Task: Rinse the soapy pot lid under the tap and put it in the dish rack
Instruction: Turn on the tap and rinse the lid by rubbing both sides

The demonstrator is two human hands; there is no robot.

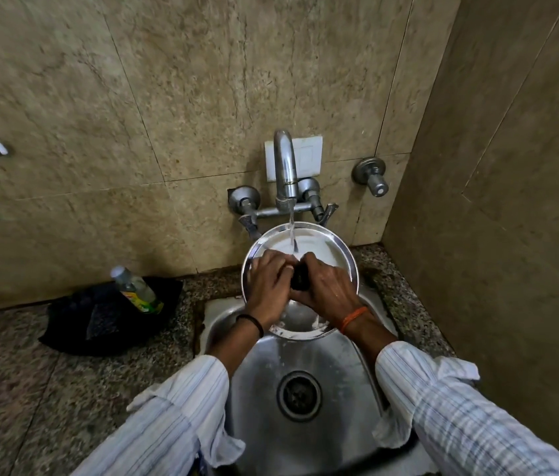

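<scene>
A round steel pot lid (326, 250), coated in white soap film, is held tilted over the sink under the tap (285, 166). A thin stream of water falls from the spout onto the lid's upper middle. My left hand (267, 280) and my right hand (326, 286) meet at the lid's centre. Both are closed around its black knob (300, 278), which shows between the fingers. No dish rack is in view.
The steel sink (347, 372) with its drain (299, 395) lies below the lid. A dish-soap bottle (137, 290) leans on a black cloth (99, 317) on the granite counter at the left. Tiled walls close in behind and at the right.
</scene>
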